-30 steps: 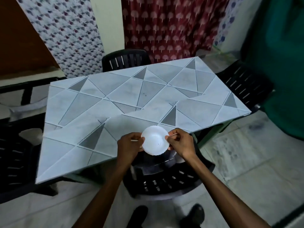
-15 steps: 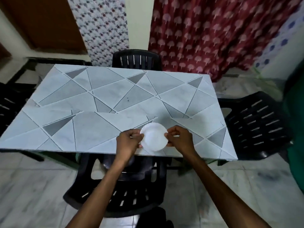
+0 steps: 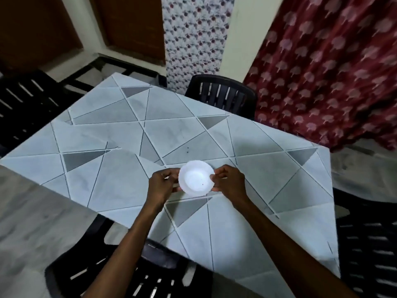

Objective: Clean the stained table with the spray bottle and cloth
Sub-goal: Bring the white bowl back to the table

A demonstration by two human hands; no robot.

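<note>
Matt table point(image 3: 120, 181), plastic chair point(image 3: 223, 97)

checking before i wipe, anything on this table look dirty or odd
A few small dark specks mark the table just beyond the white bowl held in both hands; another speck sits inside it.

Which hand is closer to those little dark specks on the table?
Right, slightly. The specks lie beyond the white bowl; the right hand sits nearer them than the left hand.

Walls: cream plaster point(image 3: 236, 29), a dark brown wooden panel point(image 3: 129, 24) set at left.
Curtains: one maroon point(image 3: 322, 72), one pale floral point(image 3: 193, 35) (both printed).
Chairs: black slatted plastic point(image 3: 221, 97), placed around.
Floor: grey marble-like tiles point(image 3: 32, 222).
Light: dim.
</note>
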